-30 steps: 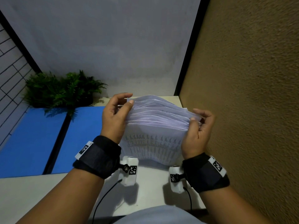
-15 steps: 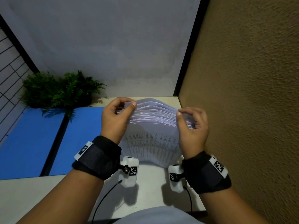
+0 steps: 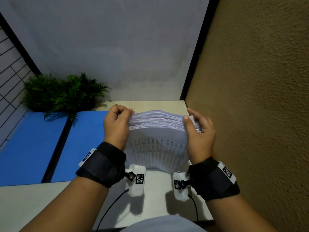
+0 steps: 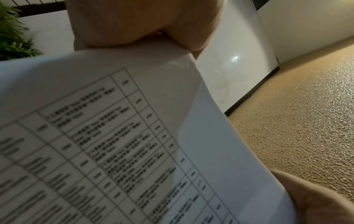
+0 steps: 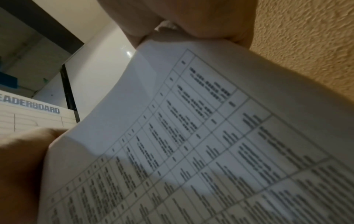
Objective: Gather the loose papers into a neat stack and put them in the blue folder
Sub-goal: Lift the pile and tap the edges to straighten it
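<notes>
A thick stack of white papers (image 3: 157, 133) with printed tables stands on its lower edge on the pale table (image 3: 33, 203), bowed toward me. My left hand (image 3: 117, 121) grips its left top corner with fingers curled over the edge. My right hand (image 3: 199, 126) grips the right side, thumb on the near face. The blue folder (image 3: 33, 144) lies open and flat to the left, with a dark spine down its middle. Both wrist views are filled by the printed sheet (image 4: 107, 144) (image 5: 210, 144) with fingers curled over its top.
A green fern plant (image 3: 61, 92) sits at the back left, overhanging the folder's far edge. A textured tan wall (image 3: 259, 97) runs close along the right of the table. A grey wall closes the back. A board lettered LEADERBOARD (image 5: 28, 115) shows in the right wrist view.
The fanned sheet tops have been squeezed closer together. My right hand shifted from pinching the far right corner to gripping the stack's right side, and the stack moved slightly down.
</notes>
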A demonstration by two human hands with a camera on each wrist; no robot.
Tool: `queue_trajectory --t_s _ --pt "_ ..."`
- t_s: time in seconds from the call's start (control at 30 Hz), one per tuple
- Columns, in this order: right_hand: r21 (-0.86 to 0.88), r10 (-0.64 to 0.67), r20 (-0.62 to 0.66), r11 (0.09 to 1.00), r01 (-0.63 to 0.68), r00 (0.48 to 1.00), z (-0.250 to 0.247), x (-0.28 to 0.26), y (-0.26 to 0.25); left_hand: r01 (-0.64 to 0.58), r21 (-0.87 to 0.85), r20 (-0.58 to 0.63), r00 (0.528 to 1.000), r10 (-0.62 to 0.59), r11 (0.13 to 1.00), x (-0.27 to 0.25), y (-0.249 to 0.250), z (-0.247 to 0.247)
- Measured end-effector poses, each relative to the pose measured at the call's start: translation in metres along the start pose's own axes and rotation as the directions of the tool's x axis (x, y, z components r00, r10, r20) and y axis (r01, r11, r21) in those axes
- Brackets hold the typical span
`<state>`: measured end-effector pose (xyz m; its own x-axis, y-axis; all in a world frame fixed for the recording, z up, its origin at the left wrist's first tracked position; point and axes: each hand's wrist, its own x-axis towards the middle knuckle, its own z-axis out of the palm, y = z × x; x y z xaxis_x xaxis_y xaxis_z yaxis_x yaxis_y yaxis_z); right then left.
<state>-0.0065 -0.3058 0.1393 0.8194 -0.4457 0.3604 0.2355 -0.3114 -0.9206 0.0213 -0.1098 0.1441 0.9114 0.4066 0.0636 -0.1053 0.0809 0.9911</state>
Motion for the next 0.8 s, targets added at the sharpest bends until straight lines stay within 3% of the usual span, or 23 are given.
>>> queue_trajectory --t_s 0.13,0.33,0.5,0.6,0.73,0.8 --pt "0.113 0.108 -0.033 0.988 -0.104 0.994 0.0 0.005 0.0 0.003 -0.023 0.06 0.998 -0.002 1.0 0.0 -0.001 -0.004" --pt "0.283 0.214 -0.089 0.942 -0.181 0.973 0.002 0.005 0.005 0.034 -0.007 0.043 0.999 -0.034 0.999 0.002 -0.003 -0.006" --pt "0.117 -0.013 -0.033 0.993 0.017 0.999 0.003 -0.001 0.009 -0.012 -0.013 0.093 0.996 0.013 1.0 -0.005 -0.002 -0.006" --pt "0.045 -0.009 -0.044 0.999 0.011 0.999 0.002 0.001 0.014 -0.041 -0.04 0.18 0.983 0.047 0.998 -0.006 -0.013 -0.011" --pt "-0.021 -0.131 0.036 0.991 0.132 0.991 0.002 0.001 0.018 -0.094 -0.036 0.287 0.953 0.101 0.995 -0.008 -0.026 -0.017" --pt "-0.025 -0.114 0.014 0.993 0.114 0.993 0.002 0.002 0.021 -0.062 -0.021 0.309 0.949 0.065 0.998 -0.009 -0.031 -0.019"
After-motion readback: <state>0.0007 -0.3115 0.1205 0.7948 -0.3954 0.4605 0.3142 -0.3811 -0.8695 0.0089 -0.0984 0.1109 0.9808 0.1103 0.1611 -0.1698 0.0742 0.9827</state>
